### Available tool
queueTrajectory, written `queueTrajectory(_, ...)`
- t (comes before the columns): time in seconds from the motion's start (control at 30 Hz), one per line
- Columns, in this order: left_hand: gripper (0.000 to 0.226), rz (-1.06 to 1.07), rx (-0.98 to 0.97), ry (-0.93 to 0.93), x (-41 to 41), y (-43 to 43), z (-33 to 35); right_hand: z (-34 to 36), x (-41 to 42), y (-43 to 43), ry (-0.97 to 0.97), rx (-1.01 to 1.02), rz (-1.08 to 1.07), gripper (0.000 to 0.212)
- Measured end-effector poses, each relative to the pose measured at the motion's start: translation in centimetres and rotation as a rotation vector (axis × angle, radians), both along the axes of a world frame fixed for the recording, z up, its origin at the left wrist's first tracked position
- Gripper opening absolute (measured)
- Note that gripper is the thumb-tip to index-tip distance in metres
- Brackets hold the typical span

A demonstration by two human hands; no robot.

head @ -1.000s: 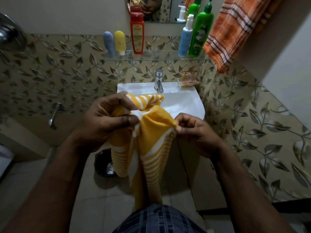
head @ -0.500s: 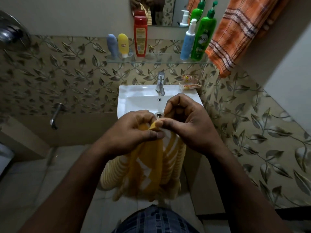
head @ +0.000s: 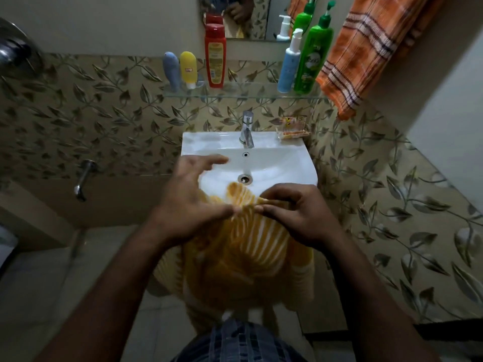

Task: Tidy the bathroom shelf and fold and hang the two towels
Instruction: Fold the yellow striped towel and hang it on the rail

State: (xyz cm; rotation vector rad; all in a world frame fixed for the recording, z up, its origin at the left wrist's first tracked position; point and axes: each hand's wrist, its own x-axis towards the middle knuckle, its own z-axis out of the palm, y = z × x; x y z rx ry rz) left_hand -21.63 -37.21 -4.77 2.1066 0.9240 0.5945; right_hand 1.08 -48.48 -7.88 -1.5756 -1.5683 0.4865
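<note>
A yellow towel with white stripes (head: 235, 254) hangs in front of me, over the front of the white sink (head: 209, 142). My right hand (head: 295, 212) pinches its bunched top edge. My left hand (head: 193, 199) is beside it with fingers spread and straight, its thumb at the towel's edge and part of the cloth beneath the palm. An orange striped towel (head: 366, 48) hangs at the upper right. The glass shelf (head: 245, 91) carries a grey-blue tube (head: 171, 70), a yellow tube (head: 188, 69), a red bottle (head: 214, 54), a pale blue pump bottle (head: 288, 66) and a green pump bottle (head: 313, 56).
A chrome tap (head: 247, 131) and a clear soap dish (head: 292, 131) stand on the sink's back rim. A mirror (head: 258, 19) is above the shelf. Another tap (head: 83, 178) juts from the leaf-patterned wall at left. Tiled floor lies below.
Both hands moved together over the sink front. My left hand let go of the towel's top and spread its fingers, while the right hand kept its pinch. The towel now hangs lower and wider.
</note>
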Motion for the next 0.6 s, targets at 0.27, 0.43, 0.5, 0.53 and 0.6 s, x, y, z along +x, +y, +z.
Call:
queueTrajectory(0.27,0.013,0.043,-0.028,-0.215,1.7,0.3,-2.0,-0.1,1.0,0.1,-0.04,-0.063,0.006,0.032)
queueTrajectory(0.43,0.007,0.258,-0.091,-0.204,-0.8,2.2,-3.3,-4.2,3.7,-2.4,0.039,-0.269,-0.14,0.031)
queueTrajectory(0.5,0.03,0.074,-0.047,-0.142,0.1,0.9,-3.0,-3.3,3.0,-2.0,0.089,-0.148,-0.121,0.024)
queueTrajectory(0.53,0.054,-0.038,-0.033,-0.104,0.8,0.1,-2.9,-2.3,2.2,-1.5,0.085,-0.091,-0.06,0.017)
queueTrajectory(0.6,0.066,-0.239,-0.033,-0.078,2.5,-1.4,-2.8,-0.1,0.3,-0.6,0.006,0.005,0.046,0.011)
